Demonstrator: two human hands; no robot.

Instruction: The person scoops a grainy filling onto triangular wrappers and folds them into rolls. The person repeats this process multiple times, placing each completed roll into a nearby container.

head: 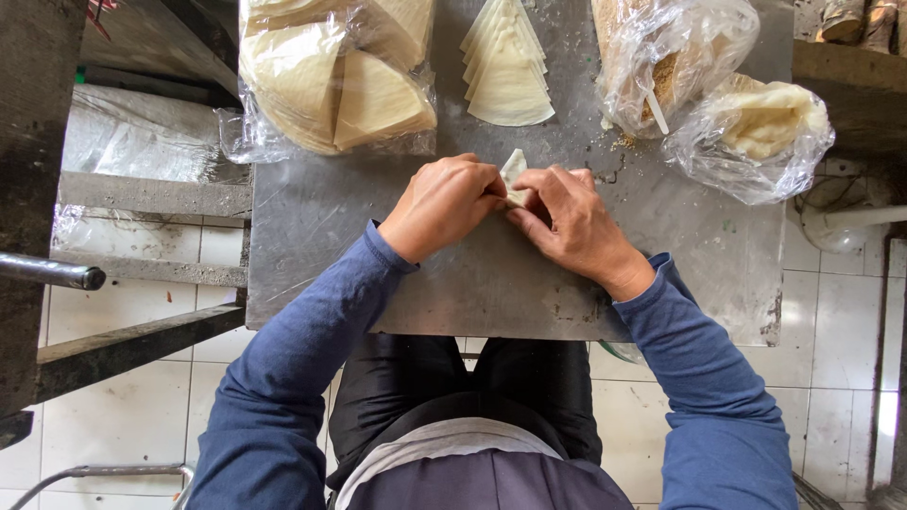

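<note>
— Pinching something at the centre of the frame, are they?

— Yes. The left hand (442,206) and the right hand (570,227) meet over the scratched grey metal tabletop (472,274), and both close their fingers on one small pale folded dough wrapper (513,173). Its pointed tip pokes up between the thumbs; the rest is hidden under the fingers.

— What lies beyond the hands?

— At the top centre, a fanned stack of pale wedge-shaped dough sheets (508,71) lies bare on the metal. At the upper left, a clear plastic bag of more wedge-shaped sheets (331,80). At the upper right, a clear plastic bag of brownish crumbly filling (661,57) with a white stick in it, and just beside it, lower right, a clear bag holding a lump of pale dough (765,123).

— And the person?

— Blue long sleeves (283,378) come from the bottom of the frame; white floor tiles (123,416) show at the lower left.
</note>
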